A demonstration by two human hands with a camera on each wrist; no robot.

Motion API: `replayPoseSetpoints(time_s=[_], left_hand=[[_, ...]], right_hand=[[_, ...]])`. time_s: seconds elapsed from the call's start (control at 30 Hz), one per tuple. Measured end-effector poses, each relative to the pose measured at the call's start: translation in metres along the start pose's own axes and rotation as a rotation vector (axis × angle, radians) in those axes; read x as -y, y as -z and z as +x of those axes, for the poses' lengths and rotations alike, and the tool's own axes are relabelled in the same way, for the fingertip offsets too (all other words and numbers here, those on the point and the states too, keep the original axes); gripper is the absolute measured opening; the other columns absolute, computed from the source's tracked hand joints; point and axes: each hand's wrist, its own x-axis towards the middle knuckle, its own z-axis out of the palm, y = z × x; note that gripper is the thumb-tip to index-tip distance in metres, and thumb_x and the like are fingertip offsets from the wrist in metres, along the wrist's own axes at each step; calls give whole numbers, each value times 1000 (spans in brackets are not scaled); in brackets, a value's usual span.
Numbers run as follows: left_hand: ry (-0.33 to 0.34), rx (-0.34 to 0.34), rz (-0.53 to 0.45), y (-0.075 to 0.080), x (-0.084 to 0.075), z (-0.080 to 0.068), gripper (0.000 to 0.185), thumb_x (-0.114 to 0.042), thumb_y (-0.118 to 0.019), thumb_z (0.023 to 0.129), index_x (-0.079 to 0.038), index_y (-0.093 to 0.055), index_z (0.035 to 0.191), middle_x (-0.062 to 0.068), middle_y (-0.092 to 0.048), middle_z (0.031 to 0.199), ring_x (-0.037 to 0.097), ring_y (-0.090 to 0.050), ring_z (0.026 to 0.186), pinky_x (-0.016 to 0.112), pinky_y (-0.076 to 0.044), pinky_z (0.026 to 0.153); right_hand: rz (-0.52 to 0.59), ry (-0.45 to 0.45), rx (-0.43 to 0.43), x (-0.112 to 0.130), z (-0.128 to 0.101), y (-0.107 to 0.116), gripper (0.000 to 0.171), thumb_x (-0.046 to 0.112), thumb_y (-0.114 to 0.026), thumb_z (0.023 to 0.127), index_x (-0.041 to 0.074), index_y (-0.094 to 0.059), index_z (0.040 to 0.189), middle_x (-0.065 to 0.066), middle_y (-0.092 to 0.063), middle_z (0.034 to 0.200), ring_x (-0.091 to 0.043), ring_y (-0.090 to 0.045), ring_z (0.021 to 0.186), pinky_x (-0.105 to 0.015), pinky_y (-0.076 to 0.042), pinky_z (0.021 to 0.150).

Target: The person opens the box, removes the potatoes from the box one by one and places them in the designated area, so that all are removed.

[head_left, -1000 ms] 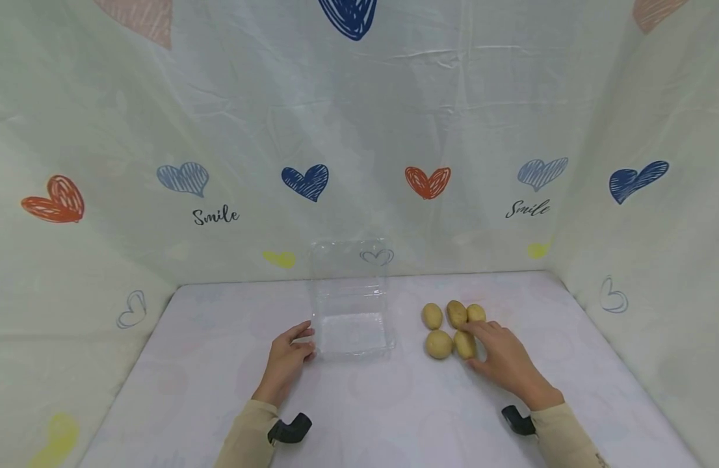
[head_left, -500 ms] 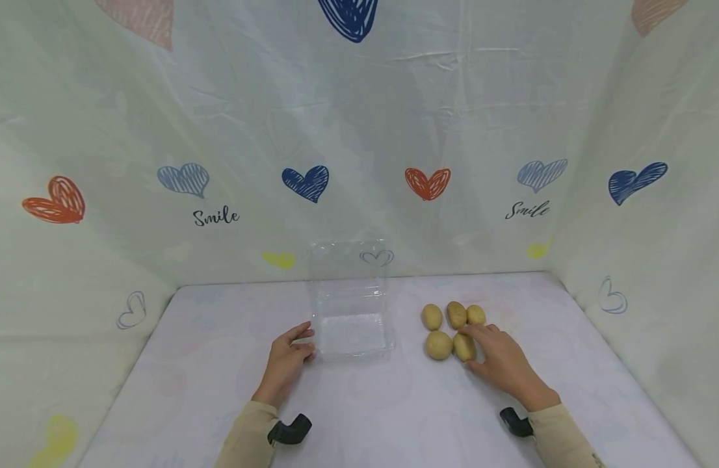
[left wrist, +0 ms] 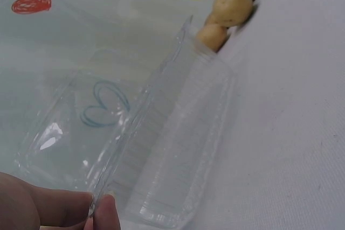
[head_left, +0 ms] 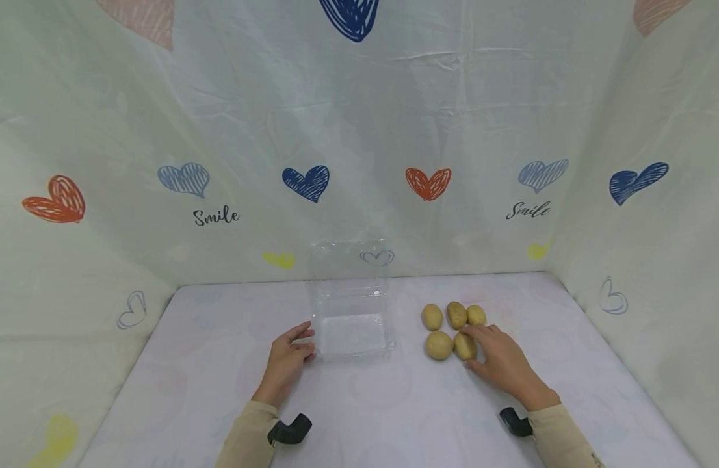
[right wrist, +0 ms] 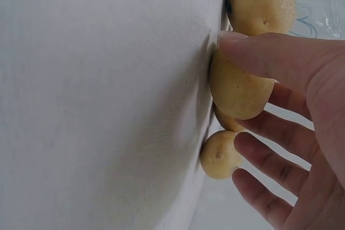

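A clear plastic clamshell box (head_left: 353,353) stands on the table with its lid raised at the back; I see nothing inside it. My left hand (head_left: 287,361) is at its left side, and in the left wrist view thumb and finger pinch its rim (left wrist: 110,173). To the right, several yellow potatoes (head_left: 439,345) lie in two loose rows. My right hand (head_left: 502,361) holds the front right potato (right wrist: 240,90) between thumb and fingers, the thumb across its near side. In the right wrist view the other fingers spread out past it, near another potato (right wrist: 220,154).
A white cloth covers the table (head_left: 371,416). Behind it and at both sides hangs a pale curtain (head_left: 359,130) with printed hearts and lettering. The raised lid (head_left: 350,260) stands close before the back curtain.
Over the last second my right hand has shifted very slightly, staying around the same potato. The left hand and the clamshell box keep their places.
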Motion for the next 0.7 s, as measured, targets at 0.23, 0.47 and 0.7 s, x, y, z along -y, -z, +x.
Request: replayPoseSetpoints(time_s=[0.23, 0.47, 0.7], left_hand=[[4, -6, 7, 1, 2, 2, 48, 8, -55, 85, 2, -47, 131, 20, -53, 120, 18, -56, 83, 26, -53, 69], [1, -3, 12, 1, 2, 2, 47, 8, -55, 85, 2, -48, 131, 20, -53, 120, 18, -56, 83, 26, -53, 70], [-2, -7, 13, 1, 1, -1, 47, 9, -56, 85, 3, -48, 131, 20, -52, 119, 18, -56, 84, 26, -53, 69]], right_hand=[[12, -7, 8, 1, 0, 1, 62, 20, -83, 65, 5, -57, 120, -9, -59, 116, -27, -55, 98, -43, -47, 81], [19, -7, 11, 2, -1, 1, 62, 21, -83, 66, 5, -57, 120, -9, -58, 117, -28, -54, 101, -44, -46, 83], [20, -11, 14, 2, -1, 0, 63, 23, -83, 67, 6, -56, 122, -9, -57, 118, -28, -54, 101, -44, -47, 81]])
